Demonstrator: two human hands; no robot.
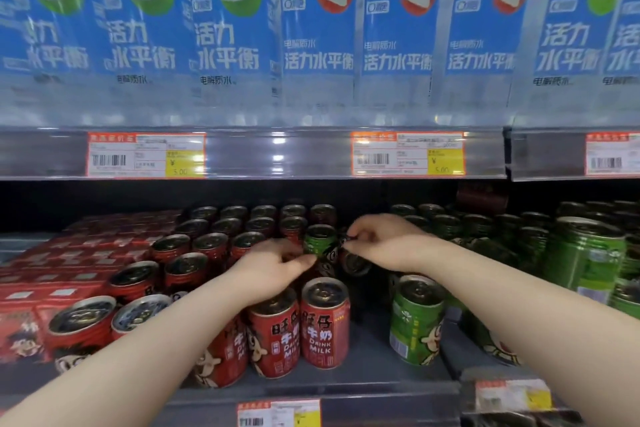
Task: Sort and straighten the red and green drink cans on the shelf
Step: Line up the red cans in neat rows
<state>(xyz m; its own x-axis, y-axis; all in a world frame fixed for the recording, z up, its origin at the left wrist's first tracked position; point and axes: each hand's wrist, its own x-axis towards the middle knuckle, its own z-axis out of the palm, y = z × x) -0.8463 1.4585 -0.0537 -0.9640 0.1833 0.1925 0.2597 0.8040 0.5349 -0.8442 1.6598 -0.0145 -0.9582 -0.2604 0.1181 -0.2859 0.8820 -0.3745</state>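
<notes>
Head view: red cans (325, 322) marked "DRINK MILK" stand front-left on the shelf (381, 378), green cans (417, 319) right. Left hand (273, 265) closes on a dark can; right hand (381, 241) pinches a tilted can (353, 262). Price tags (145, 154) read "5.00".

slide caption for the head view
Both hands reach among red cans and green cans on a store shelf.
</notes>
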